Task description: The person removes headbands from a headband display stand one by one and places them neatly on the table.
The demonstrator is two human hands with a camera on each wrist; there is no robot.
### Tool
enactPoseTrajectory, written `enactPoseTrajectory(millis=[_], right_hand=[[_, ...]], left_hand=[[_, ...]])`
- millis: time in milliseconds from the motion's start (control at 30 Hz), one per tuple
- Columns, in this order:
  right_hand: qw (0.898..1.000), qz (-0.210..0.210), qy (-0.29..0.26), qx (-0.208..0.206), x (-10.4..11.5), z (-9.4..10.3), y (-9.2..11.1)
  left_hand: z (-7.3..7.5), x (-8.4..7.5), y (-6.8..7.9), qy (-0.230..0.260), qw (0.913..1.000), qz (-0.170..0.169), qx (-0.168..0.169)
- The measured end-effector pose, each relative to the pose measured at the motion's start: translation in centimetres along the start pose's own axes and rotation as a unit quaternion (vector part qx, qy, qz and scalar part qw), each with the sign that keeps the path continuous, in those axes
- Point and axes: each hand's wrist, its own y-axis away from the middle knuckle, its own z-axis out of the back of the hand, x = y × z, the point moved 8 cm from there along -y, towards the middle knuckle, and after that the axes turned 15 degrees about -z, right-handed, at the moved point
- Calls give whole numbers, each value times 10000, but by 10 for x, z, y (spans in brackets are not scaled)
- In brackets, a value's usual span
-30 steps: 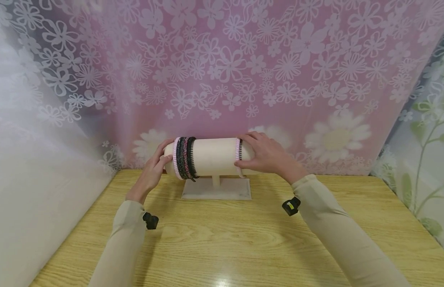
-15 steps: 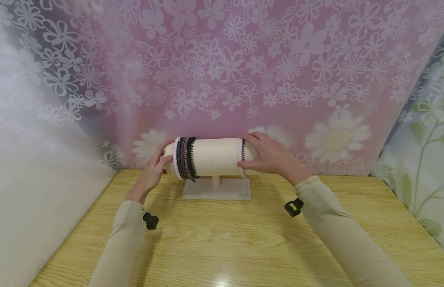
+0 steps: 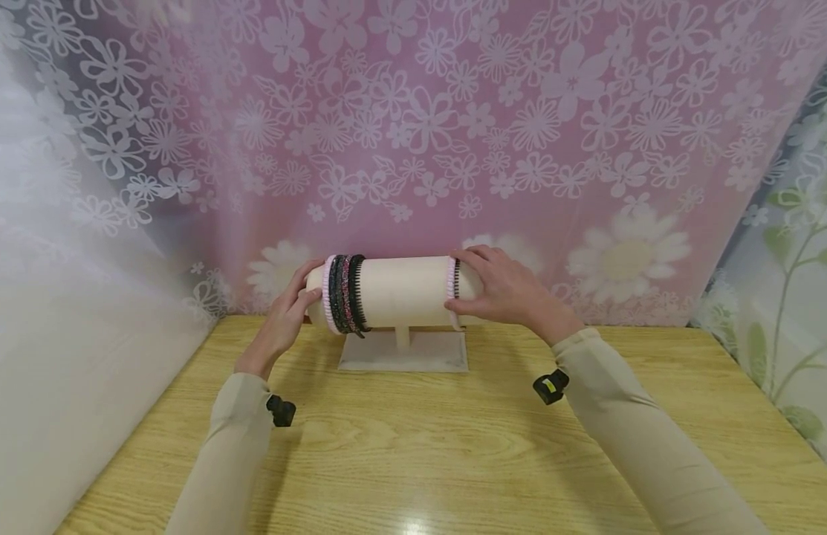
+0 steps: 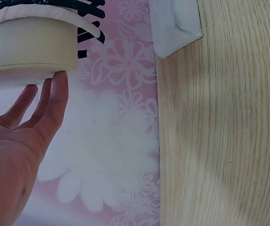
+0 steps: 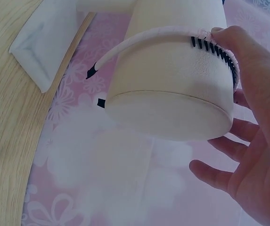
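Observation:
A cream cylindrical headband stand (image 3: 403, 293) rises from a short post on a flat base (image 3: 403, 357). My left hand (image 3: 276, 327) holds its left end, thumb in front and fingers behind. Beside that hand sit a pleated pink headband (image 3: 329, 295), dark glittery headbands (image 3: 339, 293) and a black toothed headband (image 3: 361, 297). Near the right end, my right hand (image 3: 510, 290) pinches another pink headband (image 3: 450, 276) that straddles the cylinder. Black comb teeth (image 5: 212, 48) line its inner side in the right wrist view, and one black-tipped end (image 5: 92, 71) hangs off the cylinder.
A wood-grain table (image 3: 413, 438) bears the stand near its back edge. Behind it hangs a pink flowered curtain (image 3: 400, 134), with a whitish sheet (image 3: 72, 297) on the left and a leaf-patterned one (image 3: 787, 297) on the right.
My right hand and the pink headband it pinches have slid a little to the right along the cylinder. The left hand stays at the left end.

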Motion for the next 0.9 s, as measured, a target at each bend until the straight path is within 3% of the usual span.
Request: enactPoseTrajectory(millis=[467,733,900], right_hand=[[9998,-7,-173,34,-7,-1,1],[9997,54,-237,-40,-7,1,3],[9994,90,-335,-65,-9,2,4]], left_hand=[[-1,-2,-1,38,10000,83,23],[2,-39,2,64,9998,132,145],[0,-13,0,88,9999,59,62]])
